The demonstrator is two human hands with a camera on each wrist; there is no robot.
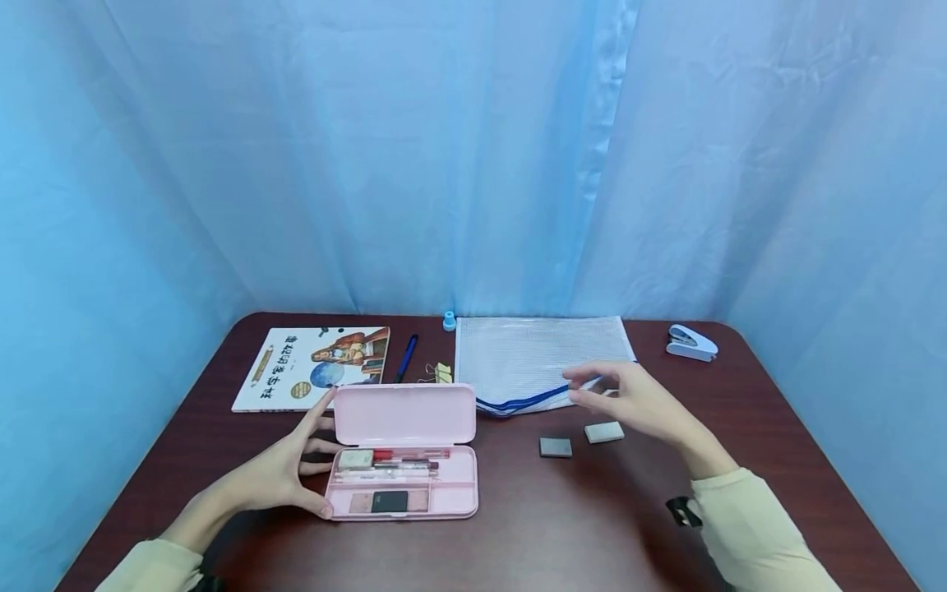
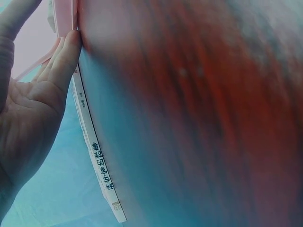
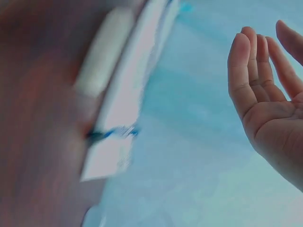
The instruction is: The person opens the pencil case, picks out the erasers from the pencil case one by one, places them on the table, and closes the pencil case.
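Observation:
A pink pencil case (image 1: 455,497) lies with its lid (image 1: 405,415) raised. Pens (image 1: 392,469), a red pen (image 1: 425,454), a whitish block (image 1: 355,459) and a flat piece with a dark middle (image 1: 390,501) are inside. My left hand (image 1: 277,473) spans the case's left side with extended fingers, thumb at the near corner and index finger by the lid. Holding nothing, my right hand (image 1: 629,399) hovers over the near right part of a white mesh zip pouch (image 1: 533,353), fingers loosely bent. Below it lie a pale eraser (image 1: 604,432) and a grey block (image 1: 555,447).
Behind the case at left lies a picture book (image 1: 311,370), beside a blue pen (image 1: 406,358) and a yellow binder clip (image 1: 443,373). A small light-blue object (image 1: 449,321) stands by the pouch. A white stapler (image 1: 691,343) sits at the back right. Blue curtains surround the table.

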